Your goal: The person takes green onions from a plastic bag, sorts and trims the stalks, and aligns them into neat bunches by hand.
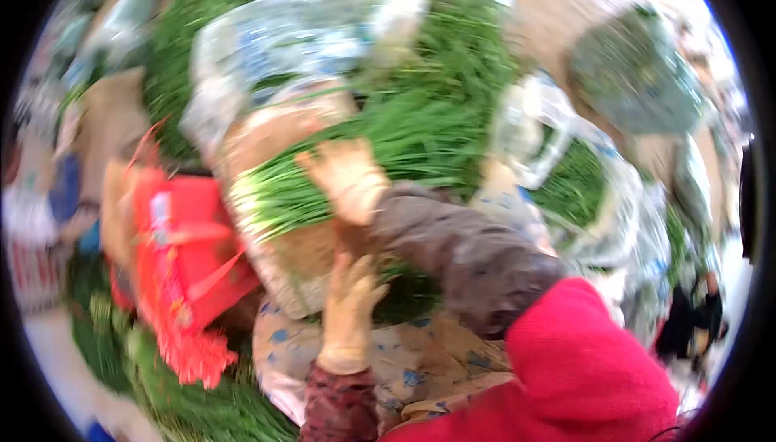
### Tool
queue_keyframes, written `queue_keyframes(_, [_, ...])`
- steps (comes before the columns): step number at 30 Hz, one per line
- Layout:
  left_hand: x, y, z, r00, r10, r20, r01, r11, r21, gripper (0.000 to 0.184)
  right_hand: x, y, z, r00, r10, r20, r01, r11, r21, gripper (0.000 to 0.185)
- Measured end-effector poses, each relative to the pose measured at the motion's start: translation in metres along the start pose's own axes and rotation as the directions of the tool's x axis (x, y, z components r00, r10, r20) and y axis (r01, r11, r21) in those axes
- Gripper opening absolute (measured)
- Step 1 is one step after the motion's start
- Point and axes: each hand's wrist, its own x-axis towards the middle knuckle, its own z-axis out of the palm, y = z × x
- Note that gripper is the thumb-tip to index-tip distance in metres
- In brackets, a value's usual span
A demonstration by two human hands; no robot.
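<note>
A thick layer of long green chives with pale root ends lies across a plastic-wrapped stack in front of me. My right hand, in a pale glove, rests on the chives near their pale ends, its fingers spread. Lower down, my left hand, gloved too, is raised beside the stack's near edge with its fingers apart and nothing in them. Beneath the chives, a brown packed surface shows. Clear plastic sheeting is folded back behind them.
A red bag with fringe stands at the left, more greens below it. An open plastic bag of greens and a tied, filled bag are at the right. A person in dark clothes is at far right.
</note>
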Motion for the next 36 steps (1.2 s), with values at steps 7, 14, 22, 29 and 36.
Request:
queue_keyframes(7, [0.013, 0.016, 0.013, 0.982, -0.188, 0.014, 0.186, 0.953, -0.238, 0.045, 0.016, -0.001, 0.039, 0.985, 0.056, -0.163, -0.057, 0.998, -0.001, 0.053])
queue_keyframes(14, [0.07, -0.061, -0.106, 0.992, -0.053, 0.119, 0.016, 0.957, 0.289, 0.037, 0.023, -0.008, -0.029, 0.976, 0.164, -0.14, -0.083, 0.886, 0.457, 0.036])
queue_keyframes(22, [0.119, -0.071, -0.094, 0.928, 0.138, 0.347, -0.302, 0.824, 0.479, 0.045, -0.221, -0.024, -0.101, 0.657, 0.204, -0.726, 0.161, 0.902, 0.399, 0.028])
queue_keyframes(29, [0.063, -0.017, 0.053, 0.992, 0.06, 0.111, -0.108, 0.857, 0.504, 0.055, -0.522, 0.041, -0.051, 0.401, 0.916, 0.013, -0.75, 0.32, 0.578, 0.022])
queue_keyframes(36, [0.062, -0.02, 0.075, 0.983, -0.072, 0.168, -0.032, 0.837, 0.546, 0.053, -0.697, 0.024, 0.13, -0.336, 0.697, 0.633, -0.281, -0.716, 0.64, 0.024])
